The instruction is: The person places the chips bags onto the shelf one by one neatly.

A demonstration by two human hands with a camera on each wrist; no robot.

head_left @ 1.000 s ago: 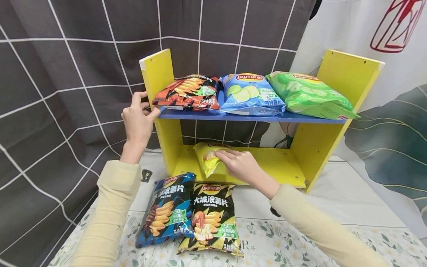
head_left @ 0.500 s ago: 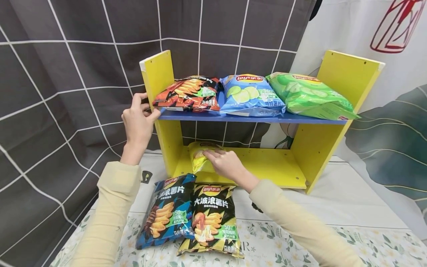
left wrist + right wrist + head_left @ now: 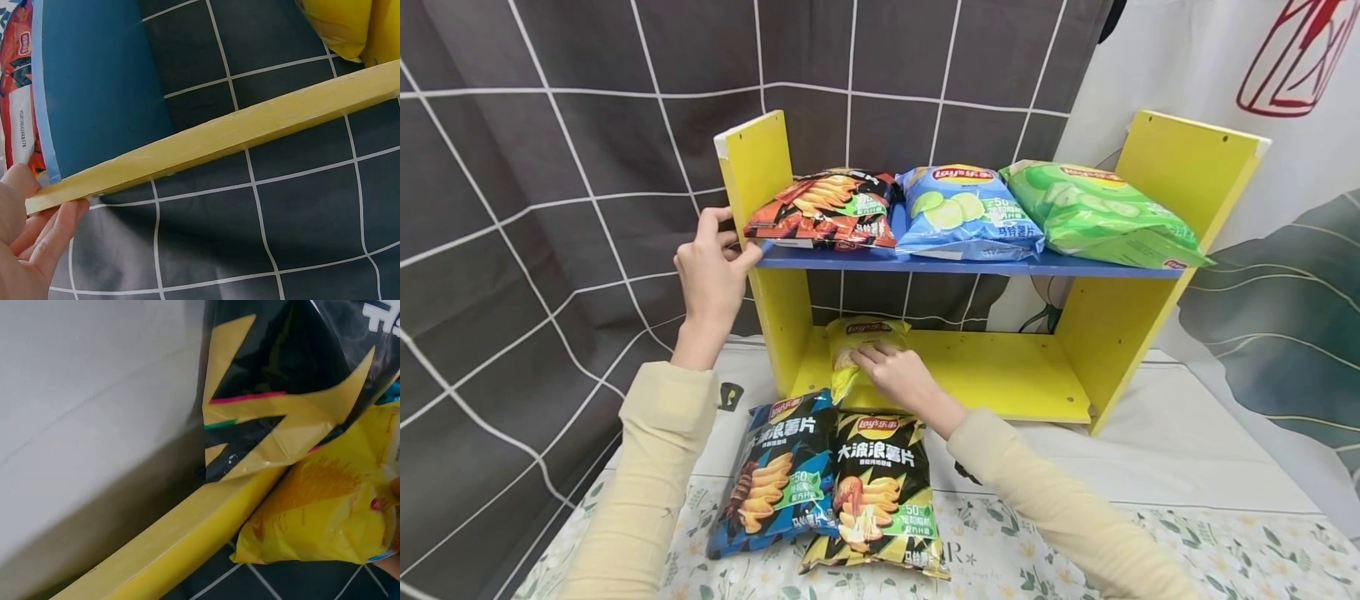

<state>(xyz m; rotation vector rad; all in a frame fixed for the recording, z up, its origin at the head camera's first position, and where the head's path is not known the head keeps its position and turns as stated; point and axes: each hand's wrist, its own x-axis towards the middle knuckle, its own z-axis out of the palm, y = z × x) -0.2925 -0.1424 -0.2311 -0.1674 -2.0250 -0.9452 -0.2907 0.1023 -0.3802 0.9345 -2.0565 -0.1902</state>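
Note:
A yellow chip bag [image 3: 868, 328] lies on the lower board of a small yellow shelf [image 3: 1000, 367], near its left end. My right hand [image 3: 898, 375] holds this bag by its front right part; in the right wrist view only bits of the fingers show beside the yellow bag [image 3: 319, 512]. With thumb inside and fingers outside, my left hand [image 3: 711, 267] grips the shelf's left side panel [image 3: 219, 137] at the level of the blue board [image 3: 962, 267]. On that board sit a red chip bag [image 3: 827, 208], a blue one [image 3: 966, 212] and a green one [image 3: 1097, 212].
Before the shelf, a dark blue chip bag [image 3: 775, 475] and a black-and-gold chip bag [image 3: 876, 492] lie side by side on the floral tablecloth [image 3: 1015, 542], their tops close to the lower board. A dark checked curtain [image 3: 587, 167] hangs behind and at the left.
My right hand has moved left with the yellow chip bag, which has shifted toward the shelf's left side and lies flatter. My left hand has stayed on the side panel.

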